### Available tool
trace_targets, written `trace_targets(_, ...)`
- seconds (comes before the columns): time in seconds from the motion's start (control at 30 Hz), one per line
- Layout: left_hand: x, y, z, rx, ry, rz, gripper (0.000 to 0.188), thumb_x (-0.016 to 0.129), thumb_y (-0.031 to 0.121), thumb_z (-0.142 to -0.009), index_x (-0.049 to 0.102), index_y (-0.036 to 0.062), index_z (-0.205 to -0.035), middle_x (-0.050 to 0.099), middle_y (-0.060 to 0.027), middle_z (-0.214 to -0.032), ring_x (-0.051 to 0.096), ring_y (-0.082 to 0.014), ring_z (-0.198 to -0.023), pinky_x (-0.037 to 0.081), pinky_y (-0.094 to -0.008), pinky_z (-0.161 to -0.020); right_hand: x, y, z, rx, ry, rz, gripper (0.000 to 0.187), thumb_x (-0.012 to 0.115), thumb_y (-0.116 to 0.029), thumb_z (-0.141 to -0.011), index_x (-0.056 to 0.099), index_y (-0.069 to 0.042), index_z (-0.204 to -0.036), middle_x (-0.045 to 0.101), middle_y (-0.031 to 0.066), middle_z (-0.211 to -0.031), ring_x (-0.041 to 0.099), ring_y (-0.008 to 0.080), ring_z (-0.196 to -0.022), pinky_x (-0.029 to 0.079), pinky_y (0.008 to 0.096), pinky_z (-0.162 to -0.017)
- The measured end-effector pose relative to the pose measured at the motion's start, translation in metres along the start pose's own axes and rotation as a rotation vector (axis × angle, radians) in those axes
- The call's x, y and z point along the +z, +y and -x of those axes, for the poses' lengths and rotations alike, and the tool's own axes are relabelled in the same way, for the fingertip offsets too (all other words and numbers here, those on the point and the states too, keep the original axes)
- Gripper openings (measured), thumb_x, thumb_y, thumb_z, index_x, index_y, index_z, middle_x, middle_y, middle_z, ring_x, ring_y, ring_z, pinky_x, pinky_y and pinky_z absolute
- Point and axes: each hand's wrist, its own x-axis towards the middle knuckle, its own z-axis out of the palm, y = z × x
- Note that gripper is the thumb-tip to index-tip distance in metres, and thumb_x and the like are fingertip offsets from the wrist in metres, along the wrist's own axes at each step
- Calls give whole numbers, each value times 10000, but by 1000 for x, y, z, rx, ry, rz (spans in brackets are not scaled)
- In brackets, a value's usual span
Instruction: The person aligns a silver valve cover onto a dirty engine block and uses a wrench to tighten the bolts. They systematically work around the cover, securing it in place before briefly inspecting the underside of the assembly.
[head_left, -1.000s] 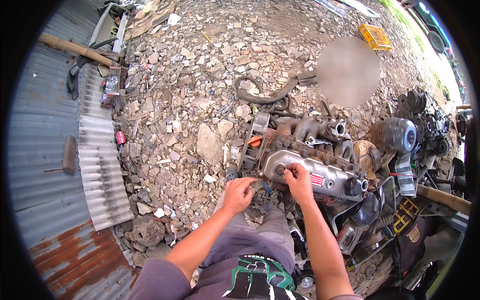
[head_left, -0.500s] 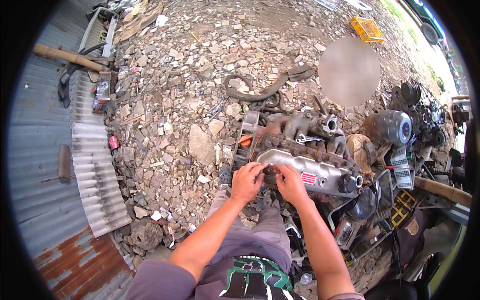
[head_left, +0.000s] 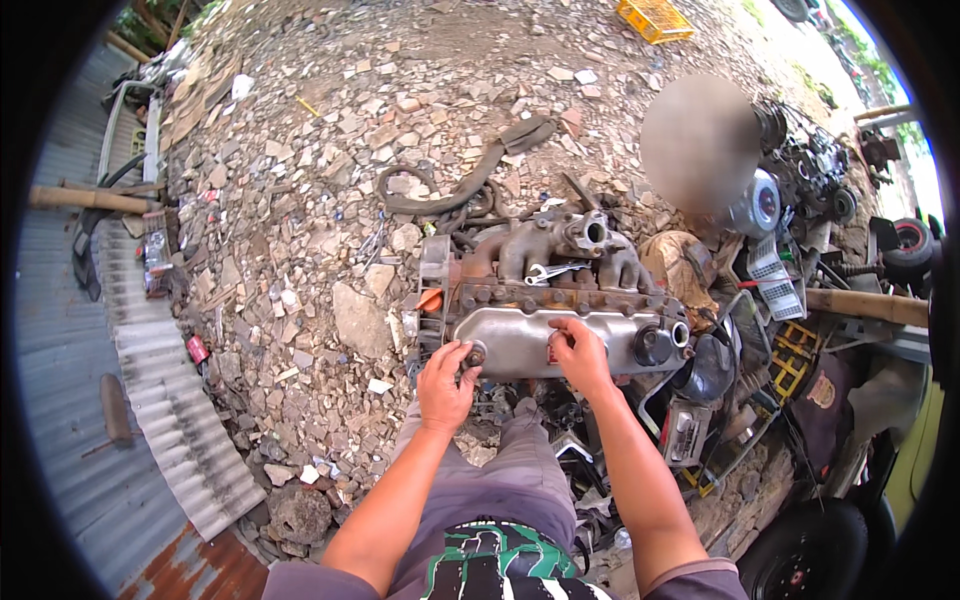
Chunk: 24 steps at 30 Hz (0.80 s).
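Valve cover [head_left: 515, 340] — left hand [head_left: 445, 388] loosely curled by a fitting [head_left: 477, 354], right hand [head_left: 584, 362] likewise mid-cover — grips unclear.

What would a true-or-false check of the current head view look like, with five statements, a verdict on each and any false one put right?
1. The left hand is at the round fitting near the left end of the silver engine cover. True.
2. A wrench lies on the engine, beyond the cover. True.
3. The right hand is holding that wrench. False: it is over the cover, apart from the wrench.
4. The black round cap sits at the cover's left end. False: it is toward the right end.
5. A yellow crate stands on the stony ground, touching the engine. False: it is far beyond the engine, well apart from it.
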Motion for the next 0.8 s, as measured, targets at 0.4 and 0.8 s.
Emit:
trace_targets(0.4, -10, -2, -7, -18, -114, -42, 391, 710, 332, -853, 643, 168, -1201, 631, -72, -1227, 599, -274, -1127, 423, -401, -924, 15, 16, -68, -402, 184, 353, 342, 608, -64, -834, 653, -95, -1172, 615, 156, -1074, 627, 361, -963, 495, 469, -798)
trace_targets(0.8, -12, -1, -11, 84, -110, -126, 371, 735, 278, -835, 651, 96, -1146, 663, -103, -1134, 643, -317, -1044, 503, -412, -861, 37, 0, -126, -376, -242, 967, 262, 600, -88, -866, 641, -194, -1102, 533, 114, -1154, 622, 291, -1042, 510, 428, -882)
